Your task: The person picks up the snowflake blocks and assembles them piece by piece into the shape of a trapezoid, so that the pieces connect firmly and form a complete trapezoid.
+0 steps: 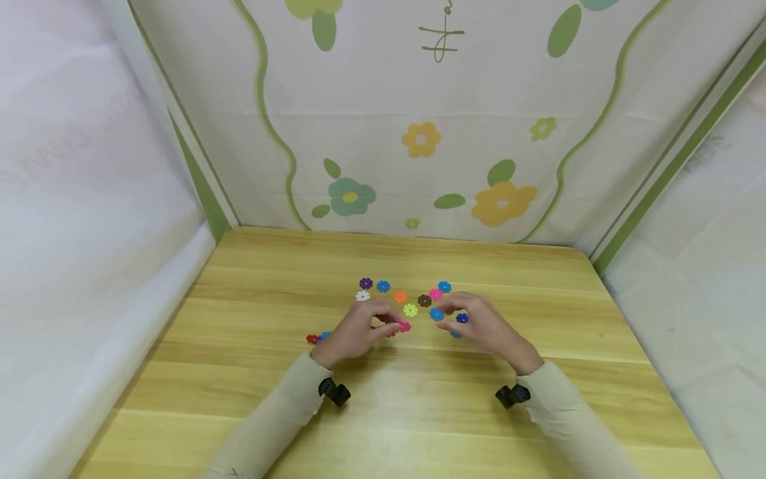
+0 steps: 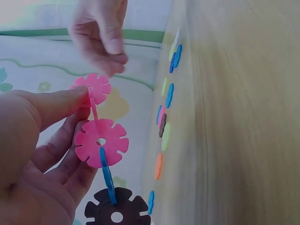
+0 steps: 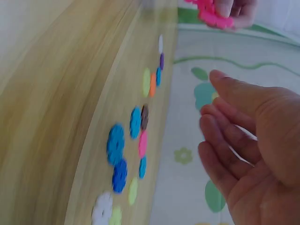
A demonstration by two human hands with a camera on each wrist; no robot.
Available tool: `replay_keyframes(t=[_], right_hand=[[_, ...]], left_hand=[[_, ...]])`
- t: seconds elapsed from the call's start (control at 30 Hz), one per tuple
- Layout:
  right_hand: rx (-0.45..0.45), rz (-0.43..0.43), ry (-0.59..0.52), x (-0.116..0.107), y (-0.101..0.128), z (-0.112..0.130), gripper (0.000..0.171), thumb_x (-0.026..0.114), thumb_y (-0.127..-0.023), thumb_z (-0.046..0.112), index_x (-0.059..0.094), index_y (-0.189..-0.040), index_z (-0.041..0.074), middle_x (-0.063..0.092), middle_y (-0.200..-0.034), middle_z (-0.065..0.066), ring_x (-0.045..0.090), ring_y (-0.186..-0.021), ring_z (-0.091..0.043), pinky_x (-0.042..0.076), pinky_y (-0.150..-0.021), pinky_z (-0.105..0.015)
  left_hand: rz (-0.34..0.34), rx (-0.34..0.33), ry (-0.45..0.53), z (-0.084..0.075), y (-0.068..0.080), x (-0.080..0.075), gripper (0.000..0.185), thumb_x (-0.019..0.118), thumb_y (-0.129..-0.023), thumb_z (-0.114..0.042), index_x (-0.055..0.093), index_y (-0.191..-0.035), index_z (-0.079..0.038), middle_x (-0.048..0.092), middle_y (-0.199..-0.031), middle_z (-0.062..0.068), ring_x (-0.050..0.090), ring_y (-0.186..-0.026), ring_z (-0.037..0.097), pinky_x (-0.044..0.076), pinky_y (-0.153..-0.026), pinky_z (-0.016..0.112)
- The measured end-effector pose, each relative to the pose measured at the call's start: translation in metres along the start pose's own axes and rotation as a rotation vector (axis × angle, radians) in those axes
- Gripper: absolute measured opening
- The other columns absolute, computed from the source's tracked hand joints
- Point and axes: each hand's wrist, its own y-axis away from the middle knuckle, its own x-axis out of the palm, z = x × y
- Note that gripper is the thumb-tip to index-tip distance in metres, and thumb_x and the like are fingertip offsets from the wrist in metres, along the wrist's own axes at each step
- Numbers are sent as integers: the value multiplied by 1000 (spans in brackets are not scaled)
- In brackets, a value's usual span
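Flower-printed fabric backdrop (image 1: 383, 86) behind a wood-grain worktop (image 1: 407, 412). Holds above the worktop, pinched near one end between thumb and fingers of the left hand (image 1: 362, 326), a chain of interlocked plastic snowflake discs (image 2: 115, 143), with pink, blue and dark pieces in line beside the palm. Holds the right hand (image 1: 483, 324) empty near a loose blue disc (image 1: 436, 314), fingers curved, thumb apart. Probably risks separation at a slot joint, through twisting or the chain's overhanging weight. Could also scatter loose discs with a low right-hand brush.
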Motion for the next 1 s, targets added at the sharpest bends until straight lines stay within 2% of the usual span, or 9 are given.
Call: replay_keyframes(t=[0.17,0.27,0.4,0.7,0.9,1.0], right_hand=[[81,95,78,-1,8,-22,37,85,-90,13,74,-122,-1,76,-114,-15,74,-104,-31,62,-91,-47],[97,124,108,5,14,-32,38,85,-91,14,74,-124,1,77,-118,-12,74,-107,-28,62,-93,-44],[116,130,91,12,20,-40,35,83,-93,13,75,-125,4,77,-119,-8,73,-108,-24,62,-93,-42],[108,117,88,12,17,-41,30,82,-91,7,77,-121,4,77,-116,-8,73,-107,-26,62,-92,-43],[127,164,106,10,11,-40,30,81,-92,6,76,-121,2,76,-113,-8,70,-104,-24,62,-90,-42],[155,158,113,9,10,-41,25,82,-92,7,79,-116,5,75,-107,-4,67,-99,-19,61,-86,-39]], left_hand=[[-4,-9,-9,1,2,3,9,72,-101,-11,78,-106,-13,73,-105,-3,70,-99,11,63,-86,34],[-3,-7,-12,2,3,4,8,72,-101,-10,78,-106,-13,73,-105,-2,70,-100,11,62,-86,32],[3,-2,-4,4,3,6,7,72,-101,-11,77,-105,-13,73,-105,-3,70,-100,11,62,-87,33],[-3,14,6,7,5,7,6,72,-100,-10,77,-103,-12,74,-104,-1,71,-98,12,63,-86,35],[0,-8,5,7,5,6,6,72,-100,-12,77,-103,-13,73,-104,-3,70,-97,9,62,-86,32],[-3,-17,1,7,5,6,6,72,-101,-11,77,-103,-13,73,-103,-3,69,-95,8,63,-85,32]])
